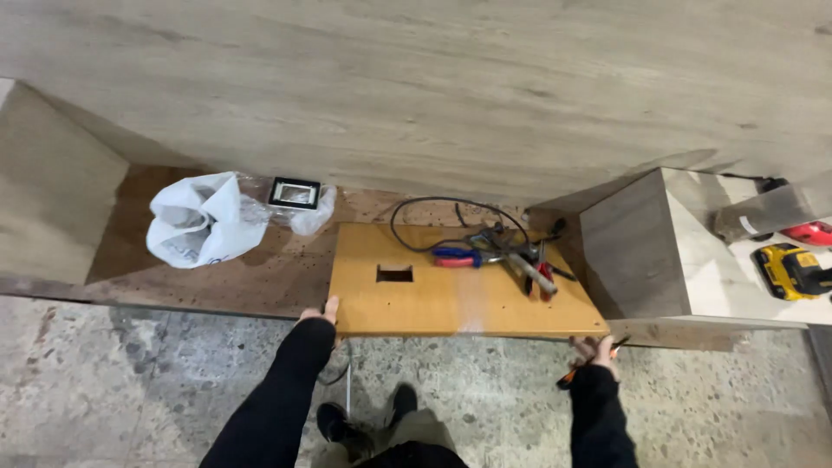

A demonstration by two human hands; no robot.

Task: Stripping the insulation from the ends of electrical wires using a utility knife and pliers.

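An orange-brown wooden board (416,303) with a small rectangular cut-out (394,274) lies across a low ledge. My left hand (322,312) grips its near left corner. My right hand (593,350) touches its near right corner and also holds a thin orange-handled tool (574,374). On the board's far right lie blue and red handled pliers (458,256), other hand tools (533,273) and a looped black cable (433,212).
A white plastic bag (195,221) and a black-framed socket part in clear wrap (295,193) lie at the left on the brown base. A wood-grain box (637,243) stands right; a yellow power tool (790,269) lies beyond. A wood-grain wall panel (416,87) rises behind.
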